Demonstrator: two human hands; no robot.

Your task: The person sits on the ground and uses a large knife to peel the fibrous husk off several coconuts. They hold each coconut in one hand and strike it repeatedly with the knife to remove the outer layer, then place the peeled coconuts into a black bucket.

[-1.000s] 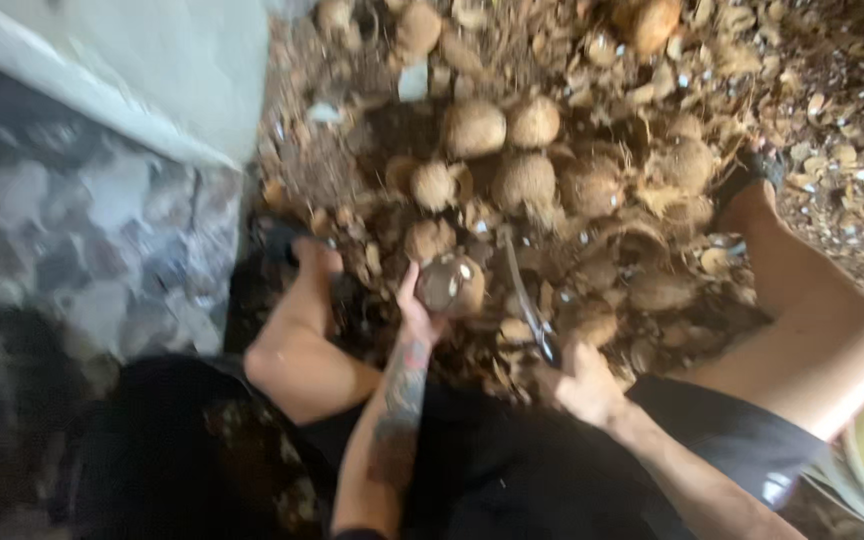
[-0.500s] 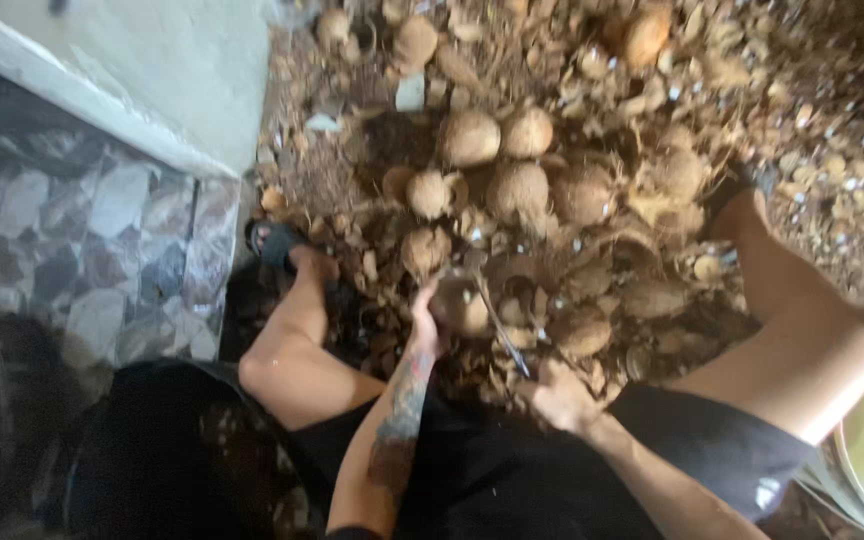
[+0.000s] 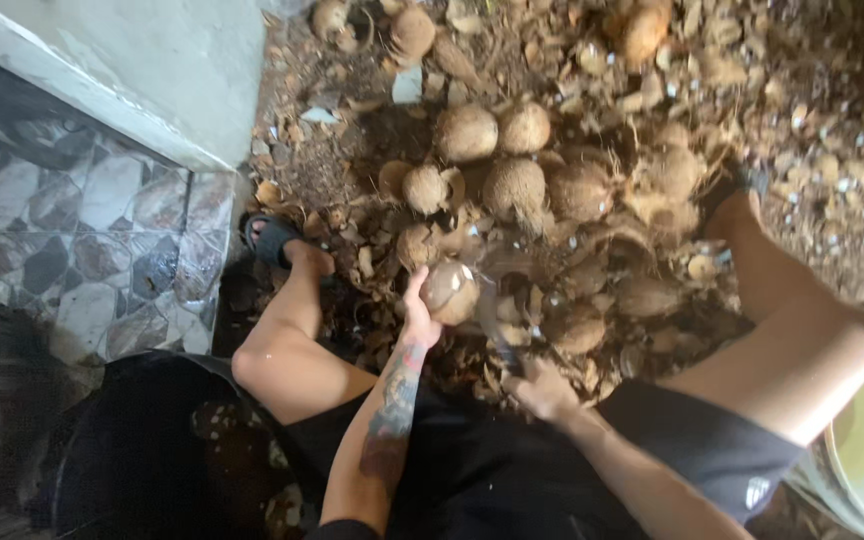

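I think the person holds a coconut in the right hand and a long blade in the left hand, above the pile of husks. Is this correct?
Not quite: the hands are swapped. In the head view, the left hand holds the coconut, and the right hand grips the long blade, which looks blurred. The rest stands: both are above the pile of husks.

No packages, labels, signs or screens show anywhere in this view.
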